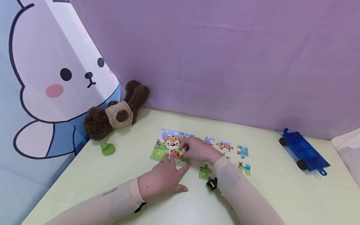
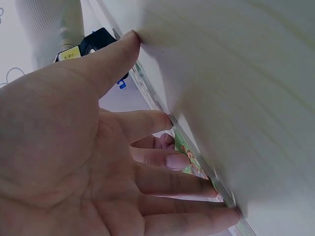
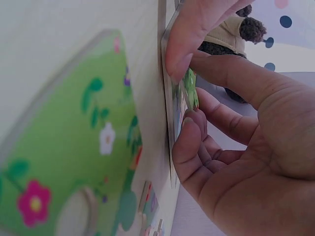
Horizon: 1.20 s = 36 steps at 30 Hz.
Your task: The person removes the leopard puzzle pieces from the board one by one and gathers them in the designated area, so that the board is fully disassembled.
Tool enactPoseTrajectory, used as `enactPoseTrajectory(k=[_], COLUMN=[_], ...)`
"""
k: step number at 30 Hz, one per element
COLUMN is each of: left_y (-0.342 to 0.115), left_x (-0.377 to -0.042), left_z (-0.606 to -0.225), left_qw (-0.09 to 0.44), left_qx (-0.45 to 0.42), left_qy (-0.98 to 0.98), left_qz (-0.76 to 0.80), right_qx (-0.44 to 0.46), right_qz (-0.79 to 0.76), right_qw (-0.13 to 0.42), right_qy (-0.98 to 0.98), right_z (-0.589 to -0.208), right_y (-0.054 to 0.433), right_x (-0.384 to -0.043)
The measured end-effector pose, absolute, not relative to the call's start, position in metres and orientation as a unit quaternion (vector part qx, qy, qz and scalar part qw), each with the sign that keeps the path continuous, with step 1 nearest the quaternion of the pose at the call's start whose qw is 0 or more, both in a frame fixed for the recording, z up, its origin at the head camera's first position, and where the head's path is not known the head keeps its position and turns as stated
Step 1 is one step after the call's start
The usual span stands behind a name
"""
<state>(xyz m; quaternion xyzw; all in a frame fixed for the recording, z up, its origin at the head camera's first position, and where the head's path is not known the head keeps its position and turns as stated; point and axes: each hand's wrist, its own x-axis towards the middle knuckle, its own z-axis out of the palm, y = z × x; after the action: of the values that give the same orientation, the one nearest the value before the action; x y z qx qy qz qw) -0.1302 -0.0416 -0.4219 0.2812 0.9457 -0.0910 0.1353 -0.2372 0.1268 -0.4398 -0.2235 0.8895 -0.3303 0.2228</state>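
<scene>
A picture puzzle [image 1: 158,152] with a spotted leopard cub lies flat on the table. My left hand [image 1: 164,178] rests with spread fingertips along the puzzle's near edge, its thumb apart on the tabletop. Over the puzzle's right side, my right hand [image 1: 198,149] pinches a small green puzzle piece [image 3: 191,89] between thumb and fingers, close against the board's surface. A left fingertip sits beside that piece in the right wrist view. The right hand hides part of the puzzle in the head view.
Several loose pieces lie to the right, among them a green one [image 1: 205,172] and a spotted one [image 1: 225,146]. A brown teddy bear [image 1: 119,114] and a green toy duck [image 1: 108,148] are at left. A blue toy cart [image 1: 305,151] stands at right, before the purple cloth [image 1: 217,61].
</scene>
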Motion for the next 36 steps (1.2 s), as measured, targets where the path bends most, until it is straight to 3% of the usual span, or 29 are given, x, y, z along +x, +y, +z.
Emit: enactPoseTrajectory(k=[10,23,36], left_y=[-0.043,-0.044,-0.046], left_x=[-0.13,-0.128,-0.129], left_z=[-0.421,-0.422,-0.422], left_qw=[0.126,0.138,0.157], left_qx=[0.283,0.274,0.258], left_qy=[0.945,0.95,0.953], left_qz=[-0.107,-0.061,-0.013], right_qx=[-0.246,-0.25,-0.209], right_qz=[-0.322,-0.354,-0.413], right_qw=[0.184,0.203,0.172], right_qy=[0.895,0.878,0.87], right_z=[-0.439,-0.437,-0.42], right_y=[0.13,0.136,0.182], right_x=[-0.231,-0.224,-0.215])
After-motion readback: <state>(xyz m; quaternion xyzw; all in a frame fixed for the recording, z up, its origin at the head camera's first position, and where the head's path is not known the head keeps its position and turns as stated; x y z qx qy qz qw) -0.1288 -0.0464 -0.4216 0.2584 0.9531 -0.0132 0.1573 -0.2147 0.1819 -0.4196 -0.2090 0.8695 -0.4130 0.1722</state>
